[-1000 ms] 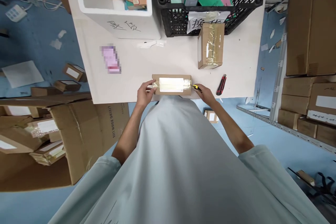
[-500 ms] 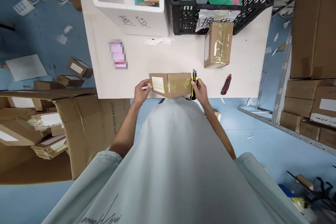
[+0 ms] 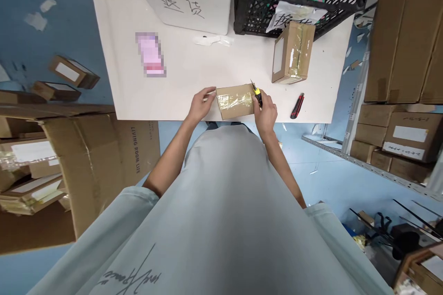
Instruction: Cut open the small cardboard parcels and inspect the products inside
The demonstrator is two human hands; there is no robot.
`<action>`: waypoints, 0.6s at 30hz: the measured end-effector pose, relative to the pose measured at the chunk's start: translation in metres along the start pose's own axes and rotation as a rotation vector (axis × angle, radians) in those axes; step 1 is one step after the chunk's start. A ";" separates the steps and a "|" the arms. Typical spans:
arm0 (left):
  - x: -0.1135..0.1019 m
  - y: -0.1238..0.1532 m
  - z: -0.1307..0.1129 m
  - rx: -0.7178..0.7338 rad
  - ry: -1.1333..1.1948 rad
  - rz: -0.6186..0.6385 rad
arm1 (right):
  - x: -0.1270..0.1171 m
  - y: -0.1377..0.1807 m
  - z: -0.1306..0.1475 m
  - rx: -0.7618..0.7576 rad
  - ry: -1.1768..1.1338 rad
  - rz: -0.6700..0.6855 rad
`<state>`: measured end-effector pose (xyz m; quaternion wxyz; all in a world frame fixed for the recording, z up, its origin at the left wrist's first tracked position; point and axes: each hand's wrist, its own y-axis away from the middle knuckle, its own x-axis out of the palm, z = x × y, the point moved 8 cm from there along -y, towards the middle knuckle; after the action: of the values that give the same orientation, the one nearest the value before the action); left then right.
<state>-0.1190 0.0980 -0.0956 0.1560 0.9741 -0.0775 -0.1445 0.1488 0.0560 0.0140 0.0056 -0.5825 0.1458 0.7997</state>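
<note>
A small cardboard box (image 3: 236,102) lies at the table's front edge, its shiny taped face turned up. At its left end, my left hand (image 3: 202,102) grips the edge between thumb and fingers. My right hand (image 3: 266,113) is closed around a black and yellow utility knife (image 3: 257,94) at the right end. The knife's tip points up and away from me over the box's corner. Part of the handle is hidden by my fingers, which also rest against the box.
A red and black utility knife (image 3: 297,106) lies on the right of the table (image 3: 180,73). Behind it stands a taped box (image 3: 300,53). A white foam bin (image 3: 194,11) and a black crate (image 3: 256,14) are at the back. A blurred pink item (image 3: 151,54) lies left.
The box has been turned so its taped face is up and its white label is out of sight. My left hand has moved right with it. The utility knife now tilts left.
</note>
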 end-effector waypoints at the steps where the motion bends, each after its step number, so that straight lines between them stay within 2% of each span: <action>1: -0.007 -0.001 -0.016 0.048 0.026 -0.007 | 0.000 0.001 0.003 0.005 0.011 0.001; 4: -0.018 -0.005 -0.061 0.143 0.023 0.056 | -0.006 0.004 0.004 0.025 0.022 -0.011; 7: -0.020 -0.009 -0.087 0.180 -0.005 0.129 | -0.021 0.012 0.002 0.048 0.012 -0.038; 12: -0.019 -0.014 -0.092 0.190 0.024 0.190 | -0.034 0.045 0.014 0.097 -0.053 0.005; 18: -0.015 -0.017 -0.089 0.186 0.066 0.287 | -0.027 0.080 0.067 0.091 -0.114 0.180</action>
<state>-0.1045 0.1425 -0.0162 0.0865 0.9675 -0.2234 -0.0811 0.0812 0.0001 0.0756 -0.0314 -0.5196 0.2330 0.8214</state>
